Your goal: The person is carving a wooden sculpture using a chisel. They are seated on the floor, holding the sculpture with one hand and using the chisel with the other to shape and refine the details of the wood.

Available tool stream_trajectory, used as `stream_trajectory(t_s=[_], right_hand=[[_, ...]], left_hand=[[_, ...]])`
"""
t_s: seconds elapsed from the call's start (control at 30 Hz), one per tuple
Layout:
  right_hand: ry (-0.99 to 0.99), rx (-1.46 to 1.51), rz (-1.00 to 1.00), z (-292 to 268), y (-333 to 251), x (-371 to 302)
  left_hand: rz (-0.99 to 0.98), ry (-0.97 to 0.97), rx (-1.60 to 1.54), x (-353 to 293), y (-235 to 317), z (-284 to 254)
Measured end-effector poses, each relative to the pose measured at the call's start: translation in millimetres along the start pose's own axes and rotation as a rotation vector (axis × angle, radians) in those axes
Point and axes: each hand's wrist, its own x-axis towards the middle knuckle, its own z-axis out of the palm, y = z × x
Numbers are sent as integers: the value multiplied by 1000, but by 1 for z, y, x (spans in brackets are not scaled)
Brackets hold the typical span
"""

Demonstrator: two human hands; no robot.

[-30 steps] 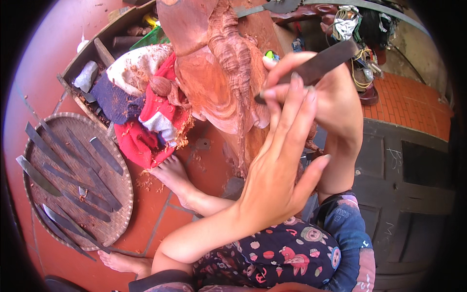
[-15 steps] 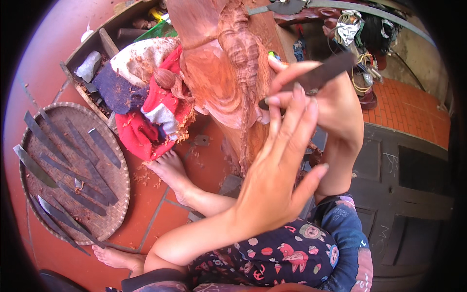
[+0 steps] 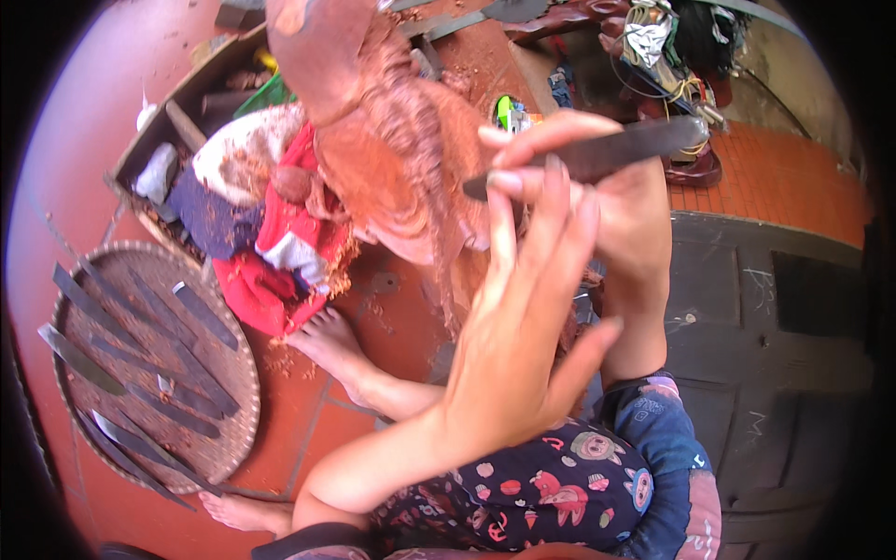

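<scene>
My right hand [image 3: 635, 210] holds a dark, flat carving chisel [image 3: 621, 151], its fingers closed round the metal. The chisel lies nearly level, one end pointing left toward the carving and the other sticking out to the right. My left hand [image 3: 509, 341] is open in front of it, fingers stretched out and thumb apart, the fingertips against the chisel's left part. Just beyond my hands stands a reddish wood carving [image 3: 387, 168] with a smooth rounded top and a ridged, braid-like strip down its side. Part of its lower right is hidden behind my hands.
At the left, a round woven tray [image 3: 247, 439] holds several dark blades [image 3: 187, 317]. Red and white cloth [image 3: 280, 247] with wood shavings lies against a wooden box [image 3: 191, 121]. My bare foot [image 3: 327, 345] is beside it. A dark panelled door [image 3: 719, 355] lies at the right.
The chisel has turned closer to level and shifted slightly, still in my right hand. My left fingertips stay against it. The view has shifted, so the tray and cloth sit lower.
</scene>
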Motion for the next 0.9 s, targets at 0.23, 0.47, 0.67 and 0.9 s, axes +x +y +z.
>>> stream_trajectory(t_s=[0.23,0.47,0.67,0.9], right_hand=[[106,-107,-151,-3,6,-26],[111,-277,-192,3,11,-29],[84,-307,-152,10,7,-27],[70,-316,-225,9,9,-24]], left_hand=[[-55,-115,-61,-22,9,-2],[-83,-149,-28,-30,5,-4],[-61,-99,-83,-32,3,-9],[-85,-100,-107,-21,8,-13]])
